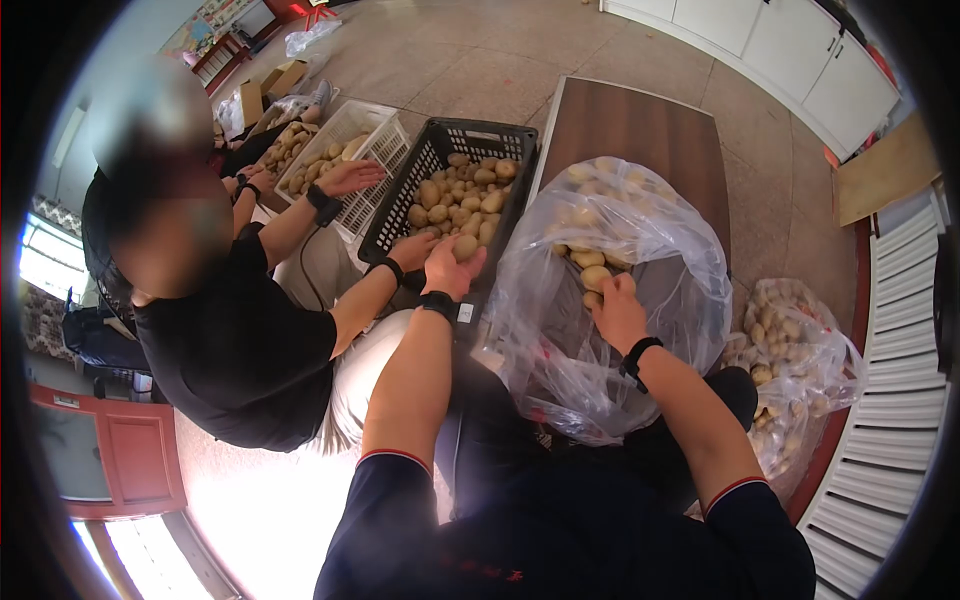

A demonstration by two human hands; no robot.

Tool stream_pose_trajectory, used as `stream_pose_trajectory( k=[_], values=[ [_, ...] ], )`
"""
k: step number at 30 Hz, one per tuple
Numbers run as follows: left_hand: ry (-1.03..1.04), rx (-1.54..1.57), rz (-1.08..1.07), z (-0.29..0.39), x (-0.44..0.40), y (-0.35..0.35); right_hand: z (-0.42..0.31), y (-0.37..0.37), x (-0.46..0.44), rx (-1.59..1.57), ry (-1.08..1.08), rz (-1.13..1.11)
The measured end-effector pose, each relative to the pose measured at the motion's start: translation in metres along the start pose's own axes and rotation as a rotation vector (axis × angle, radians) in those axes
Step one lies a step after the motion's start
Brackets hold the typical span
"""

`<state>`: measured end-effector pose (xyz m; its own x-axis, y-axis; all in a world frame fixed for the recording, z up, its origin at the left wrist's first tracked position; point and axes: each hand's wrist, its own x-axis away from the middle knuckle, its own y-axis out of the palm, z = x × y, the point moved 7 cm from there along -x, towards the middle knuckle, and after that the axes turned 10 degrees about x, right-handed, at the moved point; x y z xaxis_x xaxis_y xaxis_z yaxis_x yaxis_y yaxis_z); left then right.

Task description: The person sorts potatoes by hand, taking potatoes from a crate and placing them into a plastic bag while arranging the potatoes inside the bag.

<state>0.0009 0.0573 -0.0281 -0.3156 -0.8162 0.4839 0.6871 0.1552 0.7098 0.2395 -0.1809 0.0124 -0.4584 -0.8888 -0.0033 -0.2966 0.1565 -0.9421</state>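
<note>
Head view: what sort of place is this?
Probably an indoor room used for handling potatoes: a black crate and a clear bag hold them, and white cabinets stand across the floor.

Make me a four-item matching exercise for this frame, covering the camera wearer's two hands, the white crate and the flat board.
Column one
1. Left hand
2. Right hand
3. White crate
4. Flat board

Column two
A. Brown, partly hidden behind the plastic bag
B. Holding a single potato by the black crate
C. At the potatoes in the bag's opening
D. To the left of the black crate in the picture, with potatoes inside

Right pairs: 1-B, 2-C, 3-D, 4-A
</note>
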Motion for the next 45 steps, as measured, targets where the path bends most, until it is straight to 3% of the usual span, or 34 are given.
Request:
stream_pose_trajectory(
  k=[17,23,28,34,45],
  values=[
    [0.073,-0.006,0.142,0.008,-0.015,-0.029,-0.011,0.013,-0.012,0.012,-0.099,-0.048],
    [0.067,-0.049,0.177,0.007,-0.023,-0.037,-0.025,0.016,-0.004,0.24,-0.167,-0.168],
    [0.041,-0.076,0.143,0.004,-0.014,-0.02,-0.033,0.008,0.011,0.265,-0.229,0.0],
    [0.037,-0.228,0.102,-0.004,0.01,0.01,-0.032,0.012,0.021,0.286,-0.238,-0.11],
    [0.008,-0.471,-0.025,-0.021,0.042,0.051,-0.025,0.008,0.033,0.219,-0.239,-0.018]
  ],
)
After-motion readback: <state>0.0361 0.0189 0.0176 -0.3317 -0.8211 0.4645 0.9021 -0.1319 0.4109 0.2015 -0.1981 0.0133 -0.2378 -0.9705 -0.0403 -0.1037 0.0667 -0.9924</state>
